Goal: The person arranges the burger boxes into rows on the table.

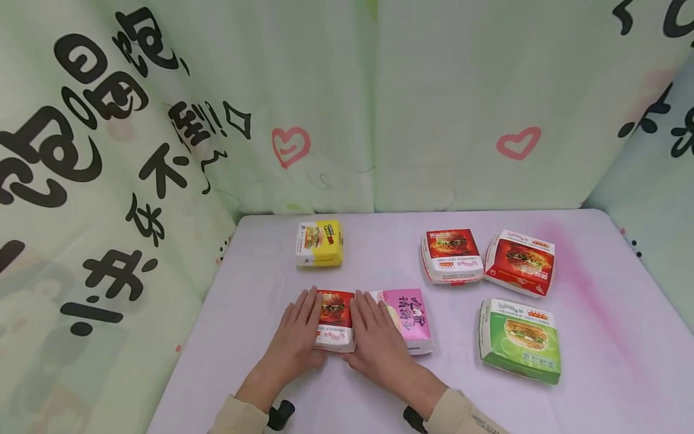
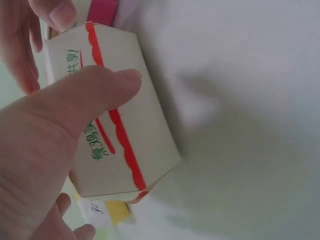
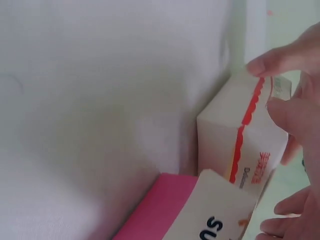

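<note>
A red-and-white burger box point(image 1: 335, 319) lies flat on the table between both hands. My left hand point(image 1: 295, 331) holds its left side, fingers extended along the edge. In the left wrist view, the left thumb point(image 2: 102, 92) lies across the box's white front wall. From the other side, my right hand point(image 1: 378, 337) holds the right side with fairly straight fingers. The right thumb point(image 3: 282, 107) is by the front wall in the right wrist view. A pink-and-white box point(image 1: 416, 319) stands directly right of the burger box, partly hidden under the right hand.
A yellow-and-white box point(image 1: 325, 244) stands at the back left. Two more red-and-white boxes, one point(image 1: 452, 256) beside the other point(image 1: 520, 262), are at the back right. A green burger box point(image 1: 520, 340) lies nearer, on the right. Printed curtains point(image 1: 434, 90) hang behind the white table point(image 1: 217, 355).
</note>
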Demonstrator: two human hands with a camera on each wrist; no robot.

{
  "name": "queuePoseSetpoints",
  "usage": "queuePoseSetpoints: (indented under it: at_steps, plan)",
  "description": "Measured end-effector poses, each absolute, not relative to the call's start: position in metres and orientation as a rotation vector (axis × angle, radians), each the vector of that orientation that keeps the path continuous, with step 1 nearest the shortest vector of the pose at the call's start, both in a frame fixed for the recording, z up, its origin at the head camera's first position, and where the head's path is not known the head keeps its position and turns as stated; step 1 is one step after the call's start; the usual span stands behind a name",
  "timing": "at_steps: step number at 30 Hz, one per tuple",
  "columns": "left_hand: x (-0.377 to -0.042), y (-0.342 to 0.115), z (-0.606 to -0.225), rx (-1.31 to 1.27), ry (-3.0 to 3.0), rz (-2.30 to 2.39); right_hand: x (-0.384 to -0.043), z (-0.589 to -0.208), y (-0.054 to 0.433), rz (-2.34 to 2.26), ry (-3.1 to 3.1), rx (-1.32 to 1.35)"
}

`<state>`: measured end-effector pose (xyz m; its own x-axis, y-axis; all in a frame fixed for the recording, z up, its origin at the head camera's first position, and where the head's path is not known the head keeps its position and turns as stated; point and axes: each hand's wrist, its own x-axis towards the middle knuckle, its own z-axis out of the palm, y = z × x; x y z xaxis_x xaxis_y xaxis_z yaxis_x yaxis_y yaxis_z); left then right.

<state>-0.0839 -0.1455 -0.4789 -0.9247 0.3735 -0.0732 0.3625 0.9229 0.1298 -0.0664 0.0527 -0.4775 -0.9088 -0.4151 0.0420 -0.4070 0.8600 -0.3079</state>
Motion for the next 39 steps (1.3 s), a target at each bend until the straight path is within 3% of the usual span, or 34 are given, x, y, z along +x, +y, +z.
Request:
queuePoseSetpoints:
  at_steps: [20,34,39]
  plan:
    - [-0.096,-0.113,-0.449,1.042,2.777,0.246,-0.054,-0.471,0.099,-0.722,3.048,-0.297]
    - [-0.114,-0.078,-0.451,1.158,2.777,0.125,-0.046,-0.481,0.105,-0.694,3.055,-0.081]
    - [-0.114,-0.072,-0.447,1.024,2.784,0.067,-0.047,-0.482,0.105,-0.706,3.044,-0.053]
